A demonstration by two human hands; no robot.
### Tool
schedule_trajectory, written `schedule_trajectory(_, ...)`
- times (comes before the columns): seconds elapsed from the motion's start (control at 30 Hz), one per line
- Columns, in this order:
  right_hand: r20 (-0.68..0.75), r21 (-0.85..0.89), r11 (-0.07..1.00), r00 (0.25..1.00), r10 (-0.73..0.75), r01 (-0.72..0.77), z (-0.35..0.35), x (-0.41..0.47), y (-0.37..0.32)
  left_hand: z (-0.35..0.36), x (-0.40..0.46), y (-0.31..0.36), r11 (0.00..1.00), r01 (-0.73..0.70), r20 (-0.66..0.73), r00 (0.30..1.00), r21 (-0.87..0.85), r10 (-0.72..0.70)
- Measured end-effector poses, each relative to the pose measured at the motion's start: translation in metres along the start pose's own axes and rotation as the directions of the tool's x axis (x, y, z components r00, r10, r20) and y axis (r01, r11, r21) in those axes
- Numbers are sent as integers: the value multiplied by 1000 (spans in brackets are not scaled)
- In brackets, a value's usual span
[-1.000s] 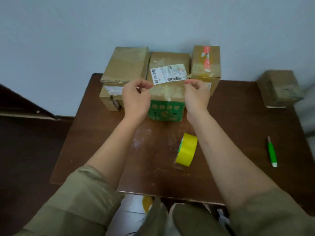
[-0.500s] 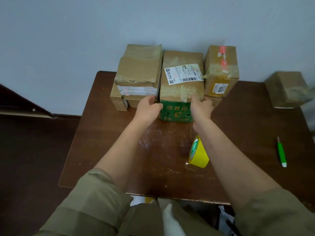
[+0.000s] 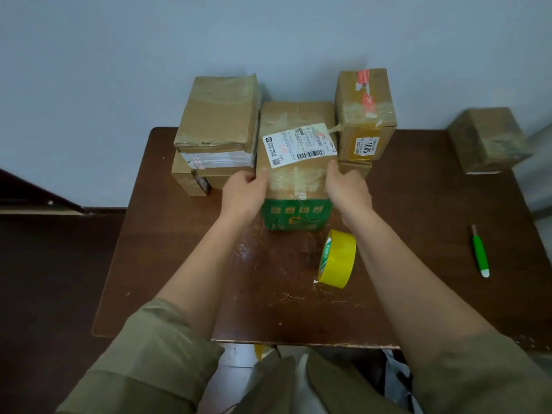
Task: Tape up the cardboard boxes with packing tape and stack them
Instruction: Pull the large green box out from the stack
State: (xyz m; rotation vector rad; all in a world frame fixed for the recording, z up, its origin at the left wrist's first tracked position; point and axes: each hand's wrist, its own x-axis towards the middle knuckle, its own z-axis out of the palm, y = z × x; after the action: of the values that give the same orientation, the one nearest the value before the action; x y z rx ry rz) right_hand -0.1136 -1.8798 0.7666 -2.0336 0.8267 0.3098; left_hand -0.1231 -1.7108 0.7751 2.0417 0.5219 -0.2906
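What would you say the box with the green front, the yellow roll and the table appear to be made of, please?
Box with the green front: brown cardboard with a printed green face, glossy clear tape across its top. Yellow roll: probably plastic packing tape, smooth and slightly shiny. Table: looks like dark brown wood or veneer, scratched and scuffed.

Six boxes [image 3: 297,162], one tape roll [image 3: 337,258], one cutter [image 3: 480,252]

The middle cardboard box [image 3: 295,162] between the left grip [image 3: 243,192] and right grip [image 3: 348,186] was matt brown with glossy clear tape, a white paper label [image 3: 300,144] and a green printed front. Below the right grip, the yellow tape roll [image 3: 339,258] shone. The dark wooden tabletop [image 3: 418,234] looked scratched, faintly glossy.
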Motion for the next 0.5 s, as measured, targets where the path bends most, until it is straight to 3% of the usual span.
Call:
schedule_trajectory(0.1, 11, -90, 996, 1000, -17, 18, -7, -1, 3, -7, 0, -5, 1000, -9, -87, 996, 8, 9)
schedule_trajectory(0.23, 24, -75, 993, 995, -95, 96, -1, -14, 4, -11, -7, -5, 1000, -18, 29, 999, -7, 18)
schedule_trajectory(0.5, -10, -207, 973, 994, -111, 106, 14, -54, 11, -34, -18, -19, 980, -182, 35, 983, 78, 180)
